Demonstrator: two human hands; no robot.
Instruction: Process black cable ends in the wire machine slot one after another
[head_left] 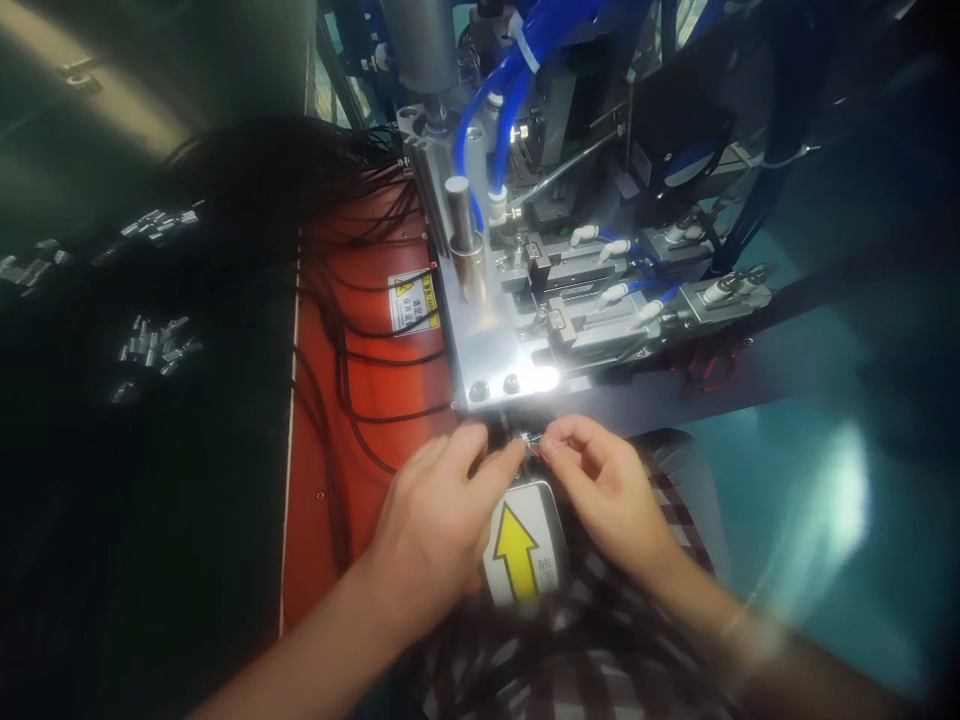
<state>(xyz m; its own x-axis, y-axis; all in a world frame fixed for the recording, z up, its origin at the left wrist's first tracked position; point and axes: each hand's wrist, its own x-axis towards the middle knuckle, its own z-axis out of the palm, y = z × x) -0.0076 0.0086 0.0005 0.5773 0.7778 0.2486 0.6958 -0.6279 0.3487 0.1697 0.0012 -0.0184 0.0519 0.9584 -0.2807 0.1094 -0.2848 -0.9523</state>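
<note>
My left hand (442,505) is closed in a pinch, its thumb against a small cable end (527,438) in front of the machine's plate. My right hand (604,485) pinches thin coloured wires that fan out from that cable end. The fingertips of both hands are only a short gap apart. Just below them, a white plate with a yellow arrow (516,550) faces up. Right behind the fingers is the bright metal plate of the machine (487,340), with dark bolts on its front edge. The details of the wire tips are too small to make out.
Black cables (341,350) run over the orange panel (375,390) at left, beside a warning label (413,302). Small shiny metal pieces (157,345) lie in piles on the dark surface. Pneumatic cylinders (615,290) with blue tubes (510,90) fill the back. Dark cables (600,620) cross the lap.
</note>
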